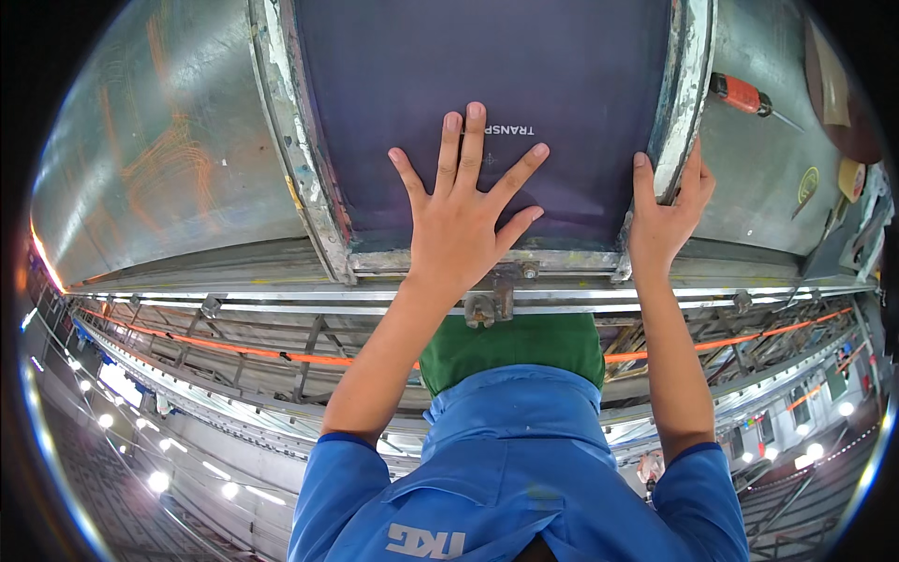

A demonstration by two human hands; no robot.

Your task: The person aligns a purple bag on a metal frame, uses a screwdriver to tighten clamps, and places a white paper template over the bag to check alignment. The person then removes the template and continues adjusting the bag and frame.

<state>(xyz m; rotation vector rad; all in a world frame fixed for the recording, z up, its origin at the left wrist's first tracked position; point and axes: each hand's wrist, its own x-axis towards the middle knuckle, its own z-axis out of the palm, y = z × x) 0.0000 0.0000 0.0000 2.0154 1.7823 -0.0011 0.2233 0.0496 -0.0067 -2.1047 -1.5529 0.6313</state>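
My left hand (456,220) lies flat on a dark purple mesh sheet (506,56), fingers spread wide, holding nothing. The sheet fills a frame (690,84) with worn, paint-flecked metal rails; it looks like a screen-printing screen. Small white lettering and a faint cross mark show on the sheet beside my fingers. At the frame's near right corner, my right hand (663,220) grips the right rail, with the thumb on the inner side and the fingers round the outer side. Part of the rail's end is hidden by that hand.
A screwdriver (744,96) with a red and black handle lies just right of the frame on a metal tabletop (169,140). Along the near edge sits a metal clamp (487,307). An orange strip (234,349) runs beneath. Several tools lie at far right.
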